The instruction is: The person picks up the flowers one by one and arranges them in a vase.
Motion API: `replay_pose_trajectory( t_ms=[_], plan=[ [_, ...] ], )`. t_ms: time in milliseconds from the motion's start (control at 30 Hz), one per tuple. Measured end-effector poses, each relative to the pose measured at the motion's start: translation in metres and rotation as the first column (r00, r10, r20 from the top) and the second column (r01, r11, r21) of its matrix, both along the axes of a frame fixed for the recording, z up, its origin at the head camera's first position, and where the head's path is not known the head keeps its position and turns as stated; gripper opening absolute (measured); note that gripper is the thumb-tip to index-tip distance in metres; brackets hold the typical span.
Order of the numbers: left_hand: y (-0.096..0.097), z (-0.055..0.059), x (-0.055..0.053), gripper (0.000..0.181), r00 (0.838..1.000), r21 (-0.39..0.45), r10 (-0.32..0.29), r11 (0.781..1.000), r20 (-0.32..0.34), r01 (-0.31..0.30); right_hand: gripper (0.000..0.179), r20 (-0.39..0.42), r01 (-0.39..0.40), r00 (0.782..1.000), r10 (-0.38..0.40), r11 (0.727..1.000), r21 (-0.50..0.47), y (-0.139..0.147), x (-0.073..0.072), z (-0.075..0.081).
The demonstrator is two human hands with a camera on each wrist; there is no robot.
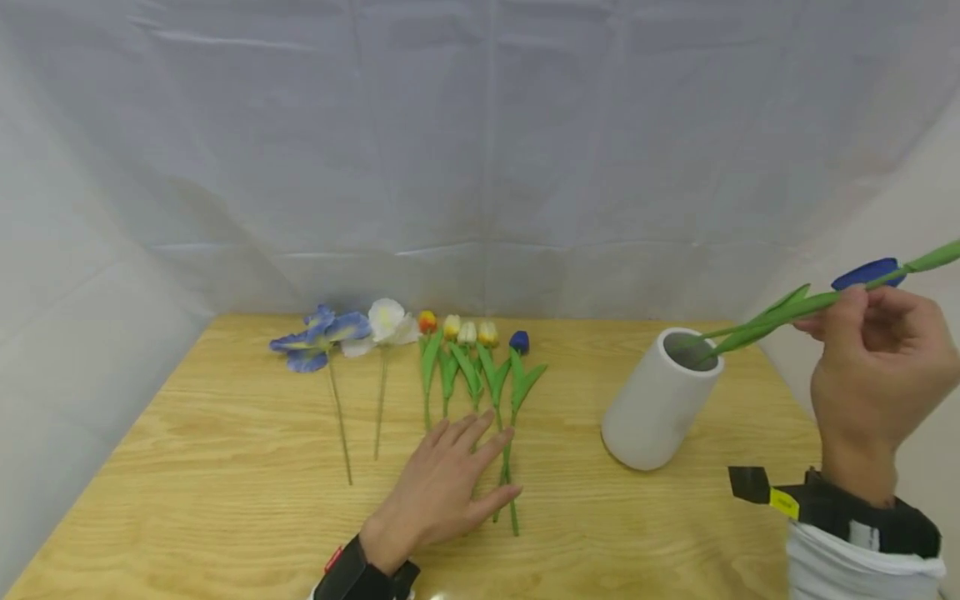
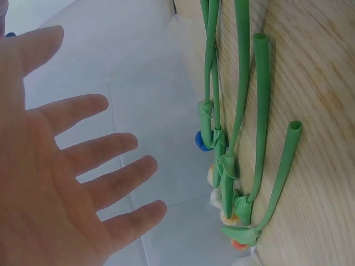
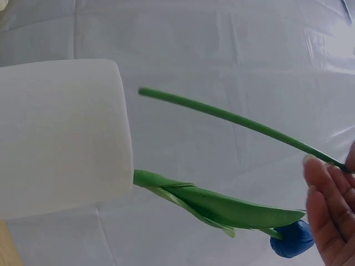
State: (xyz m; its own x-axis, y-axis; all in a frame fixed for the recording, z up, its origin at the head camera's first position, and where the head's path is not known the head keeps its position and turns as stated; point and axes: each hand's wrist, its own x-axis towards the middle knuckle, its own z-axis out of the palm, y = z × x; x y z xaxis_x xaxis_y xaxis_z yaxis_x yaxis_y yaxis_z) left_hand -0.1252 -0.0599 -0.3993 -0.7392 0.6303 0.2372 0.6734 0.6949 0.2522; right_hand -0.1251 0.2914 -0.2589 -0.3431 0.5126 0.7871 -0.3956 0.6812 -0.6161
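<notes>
My right hand (image 1: 877, 367) pinches a green flower stem (image 3: 233, 116) between thumb and fingertips; its bloom lies outside the views. In the right wrist view, the stem's bare end points at the mouth of a white vase (image 1: 648, 408), a short gap away. One blue tulip (image 3: 292, 239) with green leaves leans out of that vase, its bloom close by the right hand's fingers. With fingers spread, my left hand (image 1: 446, 487) hovers palm down above a row of tulips, holding nothing. The row includes an orange-red tulip (image 1: 427, 322), several pale yellow ones and a blue one (image 1: 519, 341).
Left of the tulips, a blue-violet iris-like flower (image 1: 318, 337) and a white flower (image 1: 386, 321) lie with thin stems toward me. The wooden table (image 1: 225, 500) ends at a grey-white sheet (image 1: 480, 167) behind. The vase stands at the table's right side.
</notes>
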Motion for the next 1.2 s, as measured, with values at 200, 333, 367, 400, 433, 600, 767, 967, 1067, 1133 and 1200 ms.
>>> replay_pose_trajectory(
  t_ms=[200,333,367,400,433,600,767,967,1067,1133,1200],
  plan=[
    [-0.001,-0.001,0.002,0.061,1.000,-0.002,0.003,1.000,0.003,-0.003,0.016,0.098,0.047,0.994,-0.050,0.998,0.032,-0.002,-0.001,-0.006],
    [-0.002,-0.003,0.003,0.060,1.000,0.005,-0.001,1.000,0.023,0.001,0.024,0.164,0.019,0.986,-0.034,0.996,0.087,-0.009,-0.002,-0.013],
    [-0.002,-0.004,0.003,0.061,1.000,0.004,0.001,1.000,0.024,-0.001,0.026,0.178,0.008,0.984,-0.025,0.996,0.094,-0.011,-0.001,-0.014],
    [-0.003,-0.004,0.003,0.061,1.000,0.001,0.003,1.000,0.027,-0.003,0.026,0.197,-0.001,0.980,-0.020,0.994,0.106,-0.012,-0.001,-0.015],
    [-0.003,-0.004,0.003,0.061,1.000,0.000,0.005,1.000,0.029,-0.005,0.027,0.220,-0.003,0.975,-0.024,0.993,0.121,-0.014,-0.001,-0.016],
    [-0.005,-0.005,0.003,0.062,0.999,0.001,0.010,1.000,0.032,-0.010,0.024,0.313,-0.030,0.949,-0.023,0.986,0.161,-0.016,-0.005,-0.025],
    [-0.006,-0.005,0.004,0.062,0.999,0.003,0.014,1.000,0.039,-0.014,0.022,0.363,-0.049,0.931,-0.025,0.980,0.191,-0.017,-0.007,-0.034],
    [-0.007,-0.007,0.003,0.062,0.998,0.009,0.022,1.000,0.055,-0.022,0.022,0.408,-0.067,0.912,-0.035,0.970,0.233,-0.021,-0.007,-0.038],
    [-0.007,-0.008,0.003,0.062,0.999,0.006,0.025,1.000,0.048,-0.026,0.024,0.451,-0.077,0.892,-0.035,0.971,0.228,-0.023,-0.007,-0.039],
    [-0.007,-0.009,0.003,0.063,0.999,0.002,0.027,1.000,0.039,-0.027,0.024,0.468,-0.076,0.883,-0.040,0.971,0.226,-0.024,-0.007,-0.040],
    [-0.008,-0.009,0.003,0.063,0.999,0.001,0.026,1.000,0.032,-0.026,0.024,0.486,-0.073,0.872,-0.048,0.971,0.228,-0.024,-0.007,-0.041]
  ],
)
